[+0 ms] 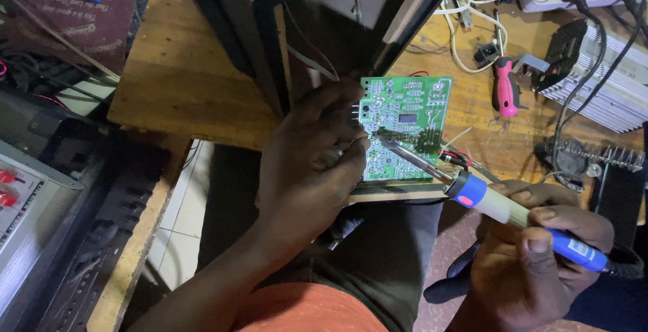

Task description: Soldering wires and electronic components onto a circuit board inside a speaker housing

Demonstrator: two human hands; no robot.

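Both hands were busy on one green circuit board (403, 124). Right hand (533, 254) was closed round the blue-and-cream handle of a soldering iron (499, 205), held pen-style far back from the hot end, so the long metal tip reached across and met the board near its middle. Left hand (307, 160) was pinched onto the board's left edge, fingers curled, likely steadying it against the tip's push; whether it also fed solder wire I couldn't tell.

Board sat solder side up at the near edge of the wooden worktop (182, 82), overhanging toward the lap, which kept it close to the eyes. Red and black leads ran off its right side.

Further out: pink-handled screwdriver (505, 87) lay just right of the board, within reach. Coiled iron stand (597, 156) sat right of that, finned aluminium heatsink (607, 89) behind it, white cables and plugs at the back. Dark speaker-like cabinet (304, 14) stood behind the board. Audio amplifier (27, 203) sat low on the left, over pale floor tiles.
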